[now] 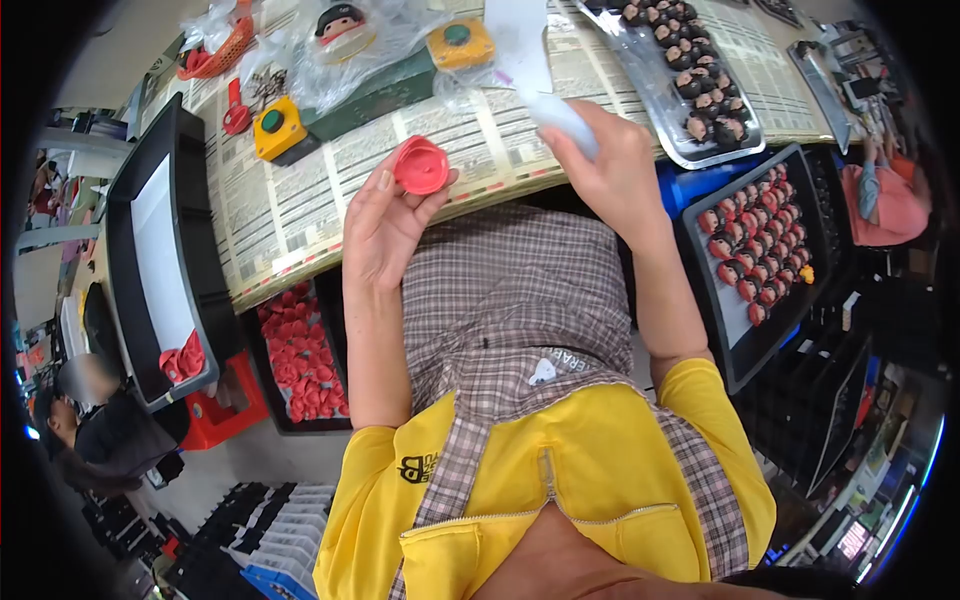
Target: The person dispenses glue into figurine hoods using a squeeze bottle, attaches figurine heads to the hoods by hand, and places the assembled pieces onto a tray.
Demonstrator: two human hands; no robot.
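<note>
My left hand (378, 222) is closed on a round red hollow part (421, 165), its open side facing up toward me. Pale and translucent, a squeeze bottle (565, 124) is gripped in my right hand (612, 165), with its tip pointing up and left over the table. The two hands are apart, near the table's front edge. Several similar red parts (300, 355) fill a dark tray below the table on the left. In the dark tray on the right stand rows of small red doll heads with black hair (757, 238).
Newspaper-like sheeting covers the table (300, 205). Yellow button boxes (283, 128) flank a green block (375, 95); behind lies a plastic-wrapped doll figure (340, 25). A metal tray (690, 150) bears black-haired heads. At left, a black tray (205, 330) holds red pieces. Other people are at both sides.
</note>
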